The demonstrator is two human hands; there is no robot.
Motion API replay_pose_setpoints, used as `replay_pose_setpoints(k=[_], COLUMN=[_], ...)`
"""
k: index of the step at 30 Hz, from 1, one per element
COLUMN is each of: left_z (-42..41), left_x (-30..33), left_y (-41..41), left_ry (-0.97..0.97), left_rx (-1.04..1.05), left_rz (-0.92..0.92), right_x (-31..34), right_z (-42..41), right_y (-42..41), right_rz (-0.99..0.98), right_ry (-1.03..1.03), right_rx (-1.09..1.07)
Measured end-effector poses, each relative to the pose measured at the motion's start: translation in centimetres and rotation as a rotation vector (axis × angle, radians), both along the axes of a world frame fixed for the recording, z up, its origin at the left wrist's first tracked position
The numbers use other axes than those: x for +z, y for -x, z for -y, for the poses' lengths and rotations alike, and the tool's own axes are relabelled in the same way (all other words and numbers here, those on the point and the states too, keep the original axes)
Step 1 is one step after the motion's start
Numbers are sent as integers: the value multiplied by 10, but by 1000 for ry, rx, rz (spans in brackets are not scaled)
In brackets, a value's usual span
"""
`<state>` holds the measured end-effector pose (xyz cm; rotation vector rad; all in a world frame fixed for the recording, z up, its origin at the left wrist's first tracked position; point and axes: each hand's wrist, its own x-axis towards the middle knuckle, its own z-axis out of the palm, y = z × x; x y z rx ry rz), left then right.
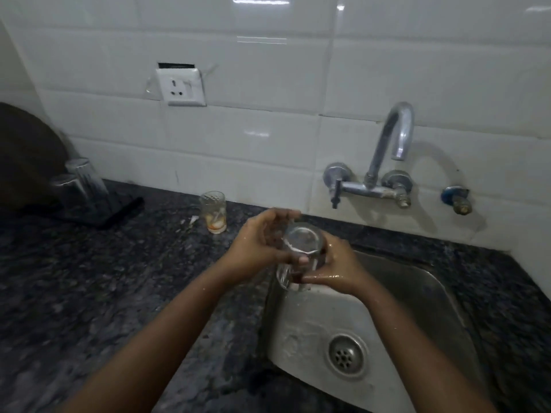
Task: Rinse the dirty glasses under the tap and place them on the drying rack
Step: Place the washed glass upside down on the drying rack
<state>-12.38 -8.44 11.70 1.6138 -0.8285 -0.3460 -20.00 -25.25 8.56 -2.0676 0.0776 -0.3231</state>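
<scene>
A clear glass [301, 242] is held over the left rim of the steel sink [417, 296], its mouth tilted toward me. My left hand [259, 245] grips its upper part from the left, thumb across the front. My right hand [337, 269], wet, grips its lower part from the right. A dirty patterned glass [213, 211] with orange residue stands on the counter behind my left hand. Two glasses [80, 186] stand upside down on the dark drying rack [119, 214] at the far left. The tap [393, 138] on the wall shows no running water.
The dark speckled stone counter [89, 293] runs left of the sink. The drain [346, 354] lies in the wet basin. A wall socket [182, 87] sits on the white tiles. A small blue-collared valve [457, 199] sticks out right of the tap. A dark round object [26, 153] leans behind the rack.
</scene>
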Motion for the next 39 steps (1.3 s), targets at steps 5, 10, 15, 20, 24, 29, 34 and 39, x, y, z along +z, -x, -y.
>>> replay_pose_setpoints(k=[5,10,15,20,24,29,34,39], left_z=[-92,-206,-316,-349,-351,-352,-350,-349], left_x=[-6,-56,-119,-152,-163,-172,-180,-182], left_y=[-66,-139,-220,-279,-305,-317,-319,-319], left_ry=[32,-101,-426,-677,-648,-586,-616,-632], left_rx=[263,677,1040,1132,1063,1032,1042,1031], left_rz=[-18,-121,5,124,263,287,323,339], right_x=[0,8,4,-3,-3,-3,-13,-16], right_z=[-61,-143,-239,-301,-324,-337,-341,-341], right_y=[-83,-165,-250,-321,-373,-433,-473,-496], right_rz=[87,148,112,83,38,-25,-109,-198], right_ry=[-32,-88,-106,-63,-18,90,198,269], right_rx=[-93,-122,-81,-121,-166,-205,-169,-133])
